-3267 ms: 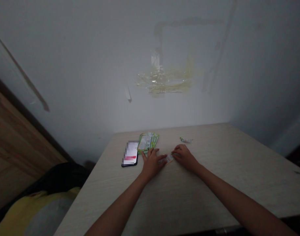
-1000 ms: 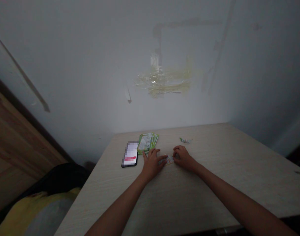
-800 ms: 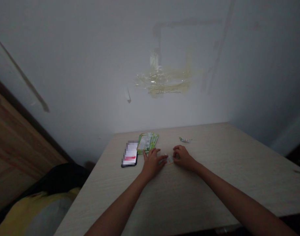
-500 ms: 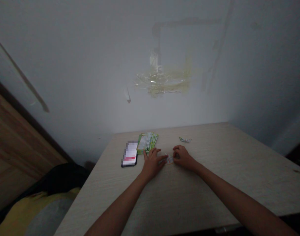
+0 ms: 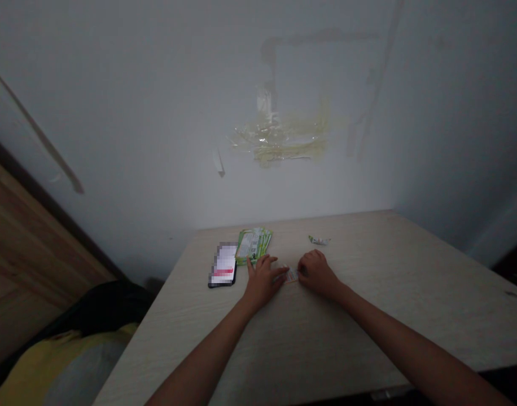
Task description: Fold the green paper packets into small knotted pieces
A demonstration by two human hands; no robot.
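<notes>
A small printed card or sheet (image 5: 291, 275) lies flat on the table between my two hands. My left hand (image 5: 262, 281) rests with its fingers spread, and its fingertips press the sheet's left edge. At the right edge of the sheet, my right hand (image 5: 318, 274) is closed with the fingers curled together. What those fingers pinch, if anything, is hidden. Just beyond my left hand sits a fanned pile of green and white packets (image 5: 250, 243).
A phone (image 5: 223, 265) with a blurred screen lies left of the pile. Farther back on the right is a small crumpled wrapper (image 5: 319, 241). The pale wooden table (image 5: 309, 344) meets a wall (image 5: 157, 141) with old tape. A yellow and grey item (image 5: 68, 366) is at lower left.
My right hand has turned slightly and curled in more at the sheet's right edge. The left hand, sheet, phone and pile stay where they were.
</notes>
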